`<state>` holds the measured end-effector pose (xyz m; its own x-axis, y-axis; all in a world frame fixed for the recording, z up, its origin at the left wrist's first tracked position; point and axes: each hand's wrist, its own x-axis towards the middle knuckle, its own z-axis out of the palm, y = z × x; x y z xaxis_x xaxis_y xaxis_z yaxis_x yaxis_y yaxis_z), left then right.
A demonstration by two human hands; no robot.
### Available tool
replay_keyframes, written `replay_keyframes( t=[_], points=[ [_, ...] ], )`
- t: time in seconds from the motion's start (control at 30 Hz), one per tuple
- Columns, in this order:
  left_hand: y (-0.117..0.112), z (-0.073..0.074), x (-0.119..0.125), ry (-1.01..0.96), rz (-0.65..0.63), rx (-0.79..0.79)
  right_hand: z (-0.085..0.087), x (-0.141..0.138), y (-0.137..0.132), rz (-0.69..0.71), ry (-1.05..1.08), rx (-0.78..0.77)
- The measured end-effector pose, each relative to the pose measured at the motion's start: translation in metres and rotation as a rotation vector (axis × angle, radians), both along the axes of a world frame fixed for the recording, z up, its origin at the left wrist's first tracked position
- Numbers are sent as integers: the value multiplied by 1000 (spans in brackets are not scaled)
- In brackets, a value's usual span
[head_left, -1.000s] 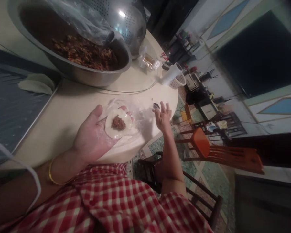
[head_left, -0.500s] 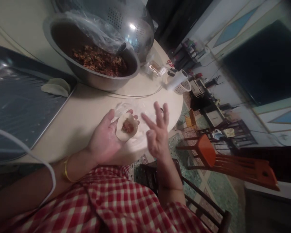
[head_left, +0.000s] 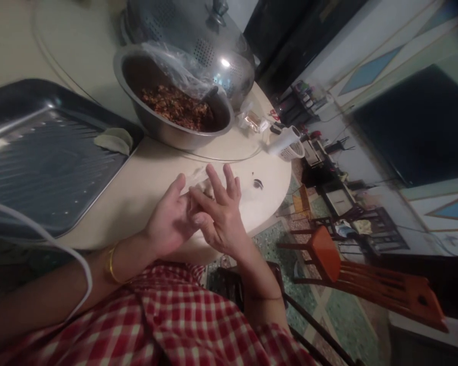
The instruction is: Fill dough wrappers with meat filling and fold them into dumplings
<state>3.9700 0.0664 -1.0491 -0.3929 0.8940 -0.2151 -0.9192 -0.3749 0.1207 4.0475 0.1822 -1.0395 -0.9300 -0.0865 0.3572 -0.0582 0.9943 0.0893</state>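
Observation:
My left hand (head_left: pixel 170 218), palm up, supports a round dumpling wrapper (head_left: pixel 209 192) with meat filling. Most of the wrapper is hidden behind my right hand (head_left: pixel 221 216), which reaches over it. Its index finger and thumb are at the wrapper, apart from each other, and the other fingers are spread. Beyond the hands stands a metal bowl (head_left: pixel 191 140) of minced filling (head_left: pixel 171 107), with a plastic bag at its rim and a dark handle sticking out. On the left, two folded dumplings (head_left: pixel 114 141) lie in the corner of a dark metal tray (head_left: pixel 95 198).
Behind the bowl is a perforated metal cover (head_left: pixel 229 61). A small packet (head_left: pixel 254 122) and a white basket (head_left: pixel 293 150) with a roll are near the table's far edge. A white cable (head_left: pixel 46 236) crosses by my left forearm. An orange chair (head_left: pixel 324 254) stands at right.
My right hand has moved left, from beside the wrapper to over it, covering most of it. My left hand still supports the wrapper. The view has shifted, with more of the tray showing.

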Motion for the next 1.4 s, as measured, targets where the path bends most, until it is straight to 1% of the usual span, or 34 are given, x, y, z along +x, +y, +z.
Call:
replay_keyframes(
  t=[0.07, 0.17, 0.2, 0.3, 0.37, 0.53, 0.63, 0.73, 0.77, 0.83, 0.9, 0.93, 1.07, 1.17, 1.27, 1.33, 1.4],
  points=[
    [-1, -3, -1, -18, -10, 17, 0, 0, 1, -4, 33, 8],
    [-1, -6, -2, -25, -4, 53, -2, -3, 4, -78, 83, 14],
    [-1, -7, -2, -16, 2, 67, -2, -4, 4, -82, 85, 15],
    [-1, -7, -4, 4, -12, 82, -2, -4, 1, 1, 54, 23],
    [-2, -5, -7, -11, -24, 56, -2, -3, -2, 45, 62, 26],
    [-6, 5, -12, -79, -29, 34, -12, 1, -9, 38, 175, 49],
    [-7, 10, -12, -116, 24, 11, -18, 6, -13, 112, 188, 69],
    [-8, 12, -12, -105, 75, -42, -18, 9, -14, 186, 224, 65],
    [-8, 13, -12, -101, 75, -46, -18, 9, -14, 179, 238, 63],
    [-8, 14, -11, -106, 52, -25, -18, 6, -14, 119, 246, 63],
    [-7, 16, -11, -119, 19, -1, -21, 3, -14, 65, 236, 64],
    [-7, 17, -11, -119, 16, -3, -22, 2, -13, 60, 228, 66],
    [-8, 18, -14, -44, 69, -53, -28, 9, -9, 147, 241, 79],
    [-10, 16, -16, 15, 67, -59, -27, 18, -4, 196, 274, 54],
    [-9, 16, -14, 24, 51, -60, -26, 19, -3, 165, 306, 47],
    [-8, 17, -13, 12, 49, -65, -27, 17, -4, 122, 289, 59],
    [-7, 19, -12, 8, 53, -88, -28, 16, -3, 113, 272, 55]
  ],
)
